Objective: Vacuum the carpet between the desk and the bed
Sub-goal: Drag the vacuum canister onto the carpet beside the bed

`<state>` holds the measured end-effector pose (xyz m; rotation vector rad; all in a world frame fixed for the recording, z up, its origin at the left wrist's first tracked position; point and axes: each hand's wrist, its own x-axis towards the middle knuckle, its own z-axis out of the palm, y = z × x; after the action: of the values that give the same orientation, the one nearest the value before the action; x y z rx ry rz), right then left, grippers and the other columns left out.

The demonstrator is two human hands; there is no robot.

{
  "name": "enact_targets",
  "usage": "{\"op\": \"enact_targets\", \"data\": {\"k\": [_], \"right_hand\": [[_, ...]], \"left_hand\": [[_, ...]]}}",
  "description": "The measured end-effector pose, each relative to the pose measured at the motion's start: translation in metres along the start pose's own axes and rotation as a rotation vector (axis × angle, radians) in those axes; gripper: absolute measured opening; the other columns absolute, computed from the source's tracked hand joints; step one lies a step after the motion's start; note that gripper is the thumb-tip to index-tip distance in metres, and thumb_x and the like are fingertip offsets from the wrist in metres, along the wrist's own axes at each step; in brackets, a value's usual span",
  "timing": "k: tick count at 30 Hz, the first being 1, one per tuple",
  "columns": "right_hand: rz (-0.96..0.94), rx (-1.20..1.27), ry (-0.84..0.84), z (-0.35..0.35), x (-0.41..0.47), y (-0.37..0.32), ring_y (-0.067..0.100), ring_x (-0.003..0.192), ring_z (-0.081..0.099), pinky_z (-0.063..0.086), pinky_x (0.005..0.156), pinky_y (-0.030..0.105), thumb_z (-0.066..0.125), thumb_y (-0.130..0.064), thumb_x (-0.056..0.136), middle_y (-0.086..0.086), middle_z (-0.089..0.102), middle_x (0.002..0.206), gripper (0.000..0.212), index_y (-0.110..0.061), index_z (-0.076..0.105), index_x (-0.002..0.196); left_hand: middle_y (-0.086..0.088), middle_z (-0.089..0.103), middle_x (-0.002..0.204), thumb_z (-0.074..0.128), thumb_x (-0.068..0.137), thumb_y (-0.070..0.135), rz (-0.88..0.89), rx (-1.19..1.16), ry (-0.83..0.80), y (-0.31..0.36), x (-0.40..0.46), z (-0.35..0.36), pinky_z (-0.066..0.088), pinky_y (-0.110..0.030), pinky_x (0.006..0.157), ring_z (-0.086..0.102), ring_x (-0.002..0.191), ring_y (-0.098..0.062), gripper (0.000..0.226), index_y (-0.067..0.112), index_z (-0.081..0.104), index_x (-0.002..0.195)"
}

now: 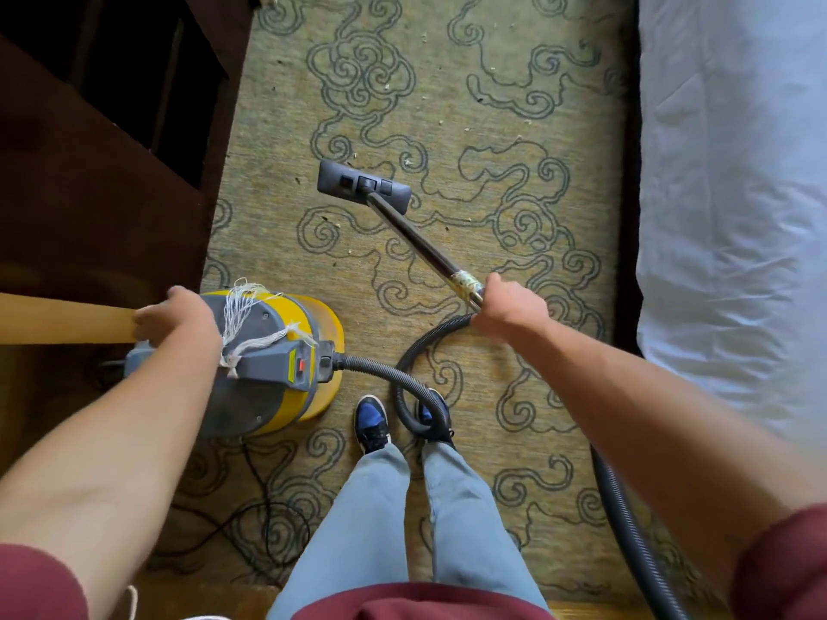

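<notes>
step in hand: the carpet (447,127) is being vacuumed in the strip between the counter (89,194) on the left and the bed (734,217) on the right; this is judged to be an early pass, since pale crumbs are seen scattered ahead of the floor head (363,186).
floor head: it is laid flat on the carpet, near the counter side, with the tube (420,243) slanted back toward the person.
right hand (510,308): it is closed around the upper end of the tube, where the hose (416,396) is joined.
left hand (176,317): it is curled over the grey top of the yellow canister (286,364); a full grip cannot be told.
hose: it is looped on the carpet just in front of the shoes (371,425).
next move: the floor head is judged to need pushing forward and across toward the bed, through the crumbs, with the canister drawn along so the hose is not pulled taut.
</notes>
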<state>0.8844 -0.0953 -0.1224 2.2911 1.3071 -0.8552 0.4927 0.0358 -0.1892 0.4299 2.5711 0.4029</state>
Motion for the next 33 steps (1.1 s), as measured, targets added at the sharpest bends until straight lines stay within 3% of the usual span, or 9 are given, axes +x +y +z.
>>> {"op": "enact_targets", "data": {"k": [4,6,8,11,14,19,24,29,33], "right_hand": [[-0.03,0.112,-0.04,-0.031,-0.022,0.004,0.02,0.069,0.065,0.058,0.064,0.034,0.061,-0.013,0.079,0.001,0.062,0.084,0.046,-0.021,0.047,0.122],[-0.027,0.163,-0.057,-0.047,-0.039,0.006,0.02,0.065,0.069,0.061,0.061,0.033,0.062,-0.014,0.078,0.0,0.066,0.088,0.053,-0.027,0.047,0.127],[-0.025,0.205,-0.061,-0.06,-0.057,0.008,0.02,0.064,0.071,0.062,0.063,0.034,0.062,-0.015,0.077,0.0,0.068,0.094,0.06,-0.03,0.047,0.133],[-0.017,0.259,-0.04,-0.076,-0.087,0.011,0.019,0.074,0.072,0.063,0.069,0.037,0.061,-0.013,0.077,0.001,0.069,0.106,0.074,-0.034,0.041,0.144],[-0.041,0.285,0.002,-0.088,-0.122,0.018,0.024,0.09,0.071,0.061,0.079,0.037,0.061,-0.016,0.078,0.003,0.07,0.113,0.075,-0.035,0.04,0.148],[-0.051,0.27,0.058,-0.096,-0.172,0.029,0.024,0.093,0.07,0.059,0.08,0.038,0.07,-0.022,0.079,0.003,0.071,0.109,0.073,-0.032,0.04,0.145],[-0.017,0.34,-0.035,-0.101,-0.199,0.048,0.028,0.096,0.071,0.06,0.083,0.042,0.076,-0.024,0.081,0.013,0.069,0.115,0.071,-0.012,0.041,0.141],[0.052,0.529,-0.166,-0.057,-0.214,0.064,0.023,0.059,0.074,0.059,0.045,0.034,0.063,-0.018,0.076,0.011,0.069,0.086,0.036,-0.008,0.049,0.108],[0.001,0.487,-0.077,-0.023,-0.197,0.067,0.018,0.051,0.07,0.056,0.045,0.03,0.064,-0.023,0.078,0.004,0.064,0.081,0.031,-0.011,0.05,0.102]], "left_hand": [[-0.024,0.059,0.135,0.055,0.089,0.021,0.25,-0.032,-0.315,-0.001,-0.078,0.008,0.052,-0.043,0.097,0.063,0.117,-0.041,0.041,0.0,0.062,0.125],[-0.024,0.068,0.118,0.055,0.093,0.019,0.232,-0.034,-0.531,-0.006,-0.127,0.016,0.057,-0.043,0.084,0.071,0.096,-0.035,0.026,0.0,0.064,0.108],[-0.013,0.065,0.089,0.051,0.101,0.023,0.152,-0.049,-0.848,-0.01,-0.187,0.015,0.053,-0.029,0.06,0.067,0.065,-0.02,0.018,0.012,0.056,0.088],[-0.01,0.068,0.09,0.04,0.107,0.045,0.123,0.059,-1.231,-0.016,-0.27,0.009,0.05,-0.029,0.063,0.065,0.073,-0.022,0.037,0.015,0.055,0.092],[-0.014,0.072,0.094,0.031,0.103,0.065,0.082,0.064,-1.391,-0.019,-0.335,-0.004,0.054,-0.035,0.064,0.068,0.076,-0.026,0.06,0.011,0.059,0.102],[-0.016,0.065,0.12,0.04,0.102,0.062,-0.097,-0.151,-1.531,-0.014,-0.386,-0.017,0.051,-0.05,0.101,0.063,0.111,-0.033,0.065,0.007,0.062,0.129],[-0.01,0.066,0.081,0.049,0.1,0.053,0.002,-0.137,-1.391,-0.016,-0.397,-0.027,0.051,-0.027,0.051,0.064,0.065,-0.024,0.043,0.012,0.06,0.099],[-0.017,0.07,0.106,0.049,0.1,0.057,0.058,-0.144,-1.354,-0.03,-0.382,-0.014,0.057,-0.031,0.062,0.069,0.086,-0.029,0.048,0.012,0.06,0.109],[-0.012,0.068,0.079,0.046,0.105,0.048,0.359,-0.025,-1.19,-0.045,-0.354,0.001,0.055,-0.024,0.06,0.065,0.065,-0.024,0.044,0.012,0.062,0.086]]}}
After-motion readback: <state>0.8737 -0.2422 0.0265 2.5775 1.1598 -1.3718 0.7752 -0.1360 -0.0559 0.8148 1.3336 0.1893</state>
